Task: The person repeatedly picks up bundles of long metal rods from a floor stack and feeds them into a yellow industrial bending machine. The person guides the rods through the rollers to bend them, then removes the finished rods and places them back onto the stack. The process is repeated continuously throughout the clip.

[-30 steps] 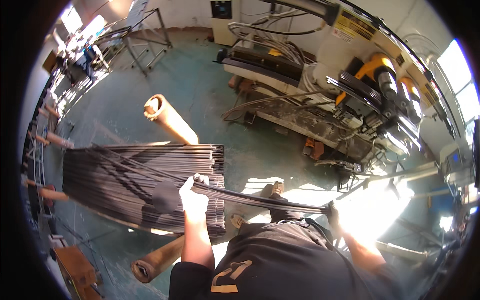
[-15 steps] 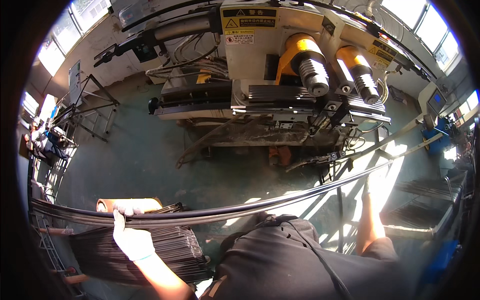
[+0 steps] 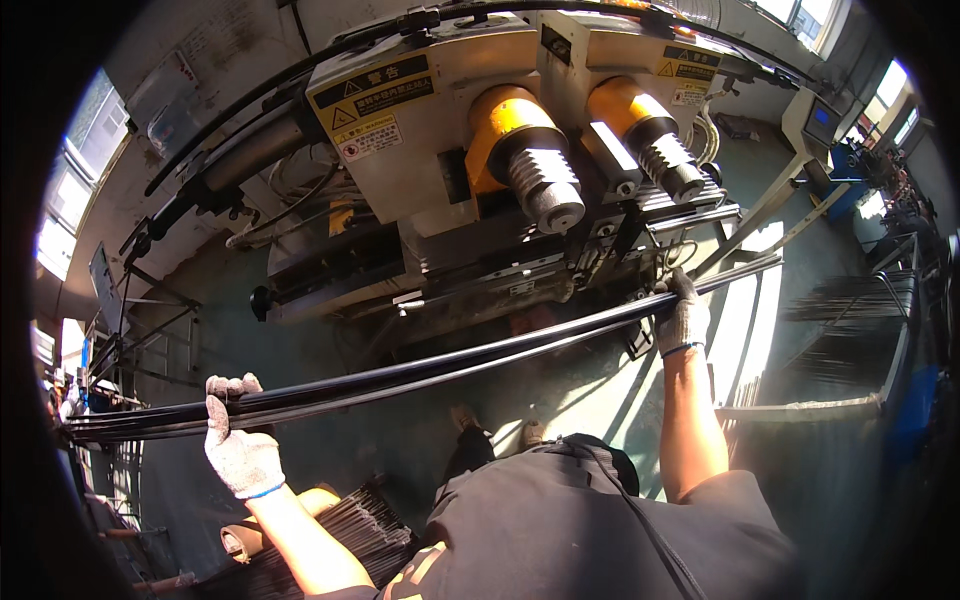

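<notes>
A bundle of long, thin dark metal rods or tubes (image 3: 450, 362) stretches across in front of me, slightly bowed and higher at its right end. My left hand (image 3: 242, 460), in a white work glove, is closed round its left part with the thumb and fingers showing above. Farther along, my right hand (image 3: 686, 322), gloved too, grips the bundle near its right end. Just beyond the bundle stands a large machine (image 3: 420, 190) with two yellow-collared, ribbed spindles (image 3: 545, 185), the right spindle (image 3: 668, 160) smaller in view.
At my lower left lies a stack of dark rods (image 3: 355, 535) with a brown roll (image 3: 242, 540) on or beside it. A rack of thin rods (image 3: 850, 300) stands at the right. Behind it is a control panel (image 3: 820, 120) on a post. A metal frame (image 3: 165, 310) stands far left.
The bundle has moved forward and up toward the machine, and my left hand with it. My right hand has come forward onto the bundle. My view has shifted closer to the machine.
</notes>
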Demonstrator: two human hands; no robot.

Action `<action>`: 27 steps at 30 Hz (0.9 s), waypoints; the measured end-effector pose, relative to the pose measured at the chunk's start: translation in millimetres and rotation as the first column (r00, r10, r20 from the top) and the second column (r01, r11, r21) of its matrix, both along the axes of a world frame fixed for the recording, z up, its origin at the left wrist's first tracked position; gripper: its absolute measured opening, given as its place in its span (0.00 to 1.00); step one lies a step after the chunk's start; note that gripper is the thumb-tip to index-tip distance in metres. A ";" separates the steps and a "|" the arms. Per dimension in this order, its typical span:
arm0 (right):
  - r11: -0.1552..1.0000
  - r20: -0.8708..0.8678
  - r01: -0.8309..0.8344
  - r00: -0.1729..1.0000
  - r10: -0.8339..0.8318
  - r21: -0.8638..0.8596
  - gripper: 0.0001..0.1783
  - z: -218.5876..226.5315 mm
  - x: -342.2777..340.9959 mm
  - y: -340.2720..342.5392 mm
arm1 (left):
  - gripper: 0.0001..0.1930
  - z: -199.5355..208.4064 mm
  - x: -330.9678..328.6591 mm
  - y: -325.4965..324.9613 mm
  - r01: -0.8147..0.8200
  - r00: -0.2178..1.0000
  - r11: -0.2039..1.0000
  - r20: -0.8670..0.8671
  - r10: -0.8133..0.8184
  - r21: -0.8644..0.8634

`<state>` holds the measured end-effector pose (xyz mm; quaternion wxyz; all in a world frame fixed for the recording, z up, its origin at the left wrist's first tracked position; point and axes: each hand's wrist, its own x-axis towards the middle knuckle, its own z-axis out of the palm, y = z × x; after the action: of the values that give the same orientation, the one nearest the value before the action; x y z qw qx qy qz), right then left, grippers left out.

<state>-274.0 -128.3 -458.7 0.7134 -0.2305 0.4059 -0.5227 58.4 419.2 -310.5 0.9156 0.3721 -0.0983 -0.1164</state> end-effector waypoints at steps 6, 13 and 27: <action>1.000 0.329 -0.019 0.944 0.020 -0.007 0.08 51.9 51.2 36.1 | 0.07 -53.0 68.0 -19.9 -0.041 0.989 0.999 -0.145 0.042 0.012; 0.994 0.063 -0.090 0.994 0.094 -0.062 0.11 26.7 92.6 2.7 | 0.11 -79.8 115.0 -61.3 0.114 0.941 0.993 -0.317 -0.118 -0.033; 0.998 -0.055 0.002 0.998 -0.006 -0.068 0.18 39.7 159.8 -21.8 | 0.13 -131.1 134.9 -147.1 0.242 0.765 0.965 -0.632 -0.127 0.099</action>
<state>-114.3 -150.1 -419.0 0.6926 -0.2681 0.4079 -0.5311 193.4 272.1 -441.7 0.8446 0.3800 0.1825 -0.3299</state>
